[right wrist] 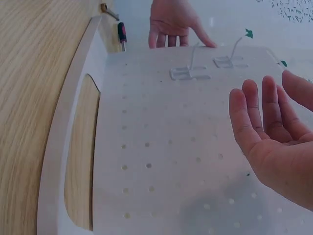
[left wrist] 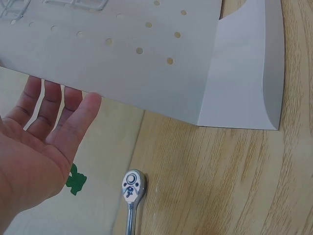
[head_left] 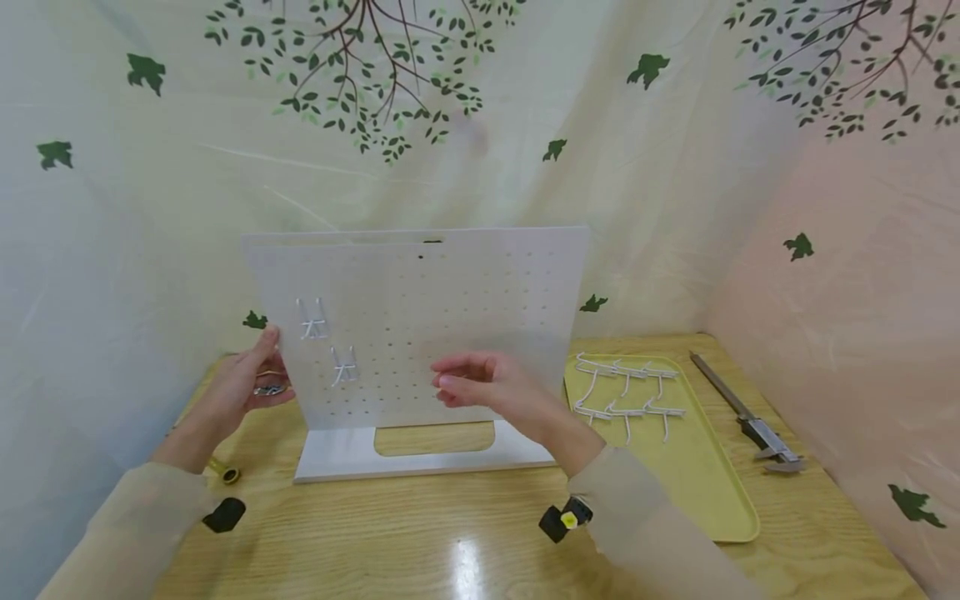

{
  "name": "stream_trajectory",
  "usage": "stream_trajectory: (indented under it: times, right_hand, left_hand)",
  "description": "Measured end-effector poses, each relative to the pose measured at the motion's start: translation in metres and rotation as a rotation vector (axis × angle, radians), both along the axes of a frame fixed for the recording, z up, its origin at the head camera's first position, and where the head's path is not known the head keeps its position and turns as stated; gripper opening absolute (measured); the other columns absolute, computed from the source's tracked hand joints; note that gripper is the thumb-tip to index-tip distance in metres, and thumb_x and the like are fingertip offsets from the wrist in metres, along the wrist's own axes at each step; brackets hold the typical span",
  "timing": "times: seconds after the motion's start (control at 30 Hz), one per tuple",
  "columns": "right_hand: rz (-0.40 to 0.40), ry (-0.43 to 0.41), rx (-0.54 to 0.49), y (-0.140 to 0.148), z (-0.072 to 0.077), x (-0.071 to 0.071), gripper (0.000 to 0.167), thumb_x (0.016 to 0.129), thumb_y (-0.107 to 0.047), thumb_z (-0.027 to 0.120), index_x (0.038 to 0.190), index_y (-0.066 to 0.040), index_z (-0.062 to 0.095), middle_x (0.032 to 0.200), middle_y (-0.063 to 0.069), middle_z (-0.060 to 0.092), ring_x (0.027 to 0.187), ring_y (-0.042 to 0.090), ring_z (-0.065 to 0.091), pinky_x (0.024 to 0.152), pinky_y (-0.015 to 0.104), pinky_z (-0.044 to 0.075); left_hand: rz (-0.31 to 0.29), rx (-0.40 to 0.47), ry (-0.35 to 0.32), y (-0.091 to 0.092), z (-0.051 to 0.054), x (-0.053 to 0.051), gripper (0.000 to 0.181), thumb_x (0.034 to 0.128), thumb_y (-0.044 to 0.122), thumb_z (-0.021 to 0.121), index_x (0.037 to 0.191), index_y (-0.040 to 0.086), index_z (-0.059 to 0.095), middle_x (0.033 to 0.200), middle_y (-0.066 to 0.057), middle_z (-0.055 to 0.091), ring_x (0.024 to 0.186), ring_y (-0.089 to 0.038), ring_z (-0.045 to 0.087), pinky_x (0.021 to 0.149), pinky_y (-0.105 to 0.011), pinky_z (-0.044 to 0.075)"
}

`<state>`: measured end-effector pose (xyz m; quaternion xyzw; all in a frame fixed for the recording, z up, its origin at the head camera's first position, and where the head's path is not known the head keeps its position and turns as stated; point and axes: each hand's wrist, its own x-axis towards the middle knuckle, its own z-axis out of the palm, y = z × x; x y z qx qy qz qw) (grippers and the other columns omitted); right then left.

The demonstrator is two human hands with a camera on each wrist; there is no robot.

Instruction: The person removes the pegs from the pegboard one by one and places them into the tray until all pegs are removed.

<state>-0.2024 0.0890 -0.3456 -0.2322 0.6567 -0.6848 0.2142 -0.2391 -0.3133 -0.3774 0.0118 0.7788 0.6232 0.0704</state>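
A white pegboard (head_left: 487, 333) stands upright on its white base (head_left: 330, 454). Its left edge sits between the thumb and fingers of my left hand (head_left: 255, 375), with the fingers passing behind the board in the left wrist view. Two white wire hooks, an upper hook (head_left: 312, 321) and a lower hook (head_left: 344, 367), hang on the board's left part. My right hand (head_left: 487, 383) hovers before the middle of the board, its fingers loosely bent around nothing; the right wrist view shows the bare palm (right wrist: 288, 156).
To the right lies a yellow tray (head_left: 697, 483) with several white wire hooks (head_left: 626, 375). A caliper (head_left: 757, 429) rests beyond it. Left of the board are a ratchet (left wrist: 132, 191) and a screwdriver (right wrist: 122, 34). A leaf-patterned curtain (head_left: 480, 183) hangs behind the table.
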Motion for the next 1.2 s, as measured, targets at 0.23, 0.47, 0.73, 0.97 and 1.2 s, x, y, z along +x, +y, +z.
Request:
stream_trajectory:
  times: [0.23,0.47,0.73,0.97,1.2]
  right_hand:
    - [0.034,-0.086,-0.035,-0.039,-0.011,-0.003,0.040,0.101,-0.011,0.065,0.137,0.002,0.057,0.122,0.012,0.068,0.113,0.037,0.065,0.095,0.042,0.056]
    - [0.042,-0.216,-0.084,-0.082,-0.023,-0.006,0.045,0.102,-0.011,0.063,0.141,0.007,0.051,0.121,0.013,0.069,0.106,0.031,0.069,0.090,0.042,0.058]
    - [0.009,-0.397,-0.126,-0.117,-0.026,-0.007,0.042,0.104,-0.017,0.061,0.139,0.004,0.053,0.130,0.023,0.063,0.106,0.032,0.070,0.087,0.042,0.059]
    - [0.022,-0.522,-0.185,-0.133,-0.031,-0.012,0.044,0.105,-0.019,0.058,0.140,0.006,0.050,0.140,0.027,0.055,0.116,0.038,0.065,0.095,0.046,0.055]
    - [-0.022,-0.554,-0.201,-0.145,-0.034,-0.016,0.040,0.104,-0.023,0.060,0.136,0.001,0.054,0.136,0.024,0.058,0.114,0.037,0.066,0.093,0.046,0.056]
  left_hand:
    - [-0.005,0.010,-0.004,-0.001,-0.001,0.000,0.064,0.1029,0.061,0.040,0.109,0.000,0.058,0.099,0.000,0.066,0.088,-0.015,0.068,0.081,-0.037,0.061]
    - [-0.004,-0.050,-0.001,-0.002,-0.001,0.000,0.073,0.1025,0.064,0.036,0.122,-0.005,0.052,0.105,-0.002,0.065,0.091,-0.014,0.068,0.081,-0.036,0.061]
    - [0.004,-0.051,0.005,0.001,0.001,0.000,0.074,0.1018,0.065,0.037,0.119,-0.005,0.054,0.103,-0.003,0.064,0.090,-0.013,0.068,0.080,-0.034,0.061]
    - [0.000,-0.033,0.022,0.002,0.002,0.001,0.070,0.1030,0.063,0.037,0.117,-0.004,0.056,0.100,-0.001,0.066,0.089,-0.013,0.068,0.080,-0.035,0.061]
    - [0.008,0.009,0.018,0.001,0.000,0.001,0.064,0.1026,0.062,0.040,0.109,0.002,0.061,0.095,0.000,0.067,0.086,-0.014,0.069,0.078,-0.035,0.061]
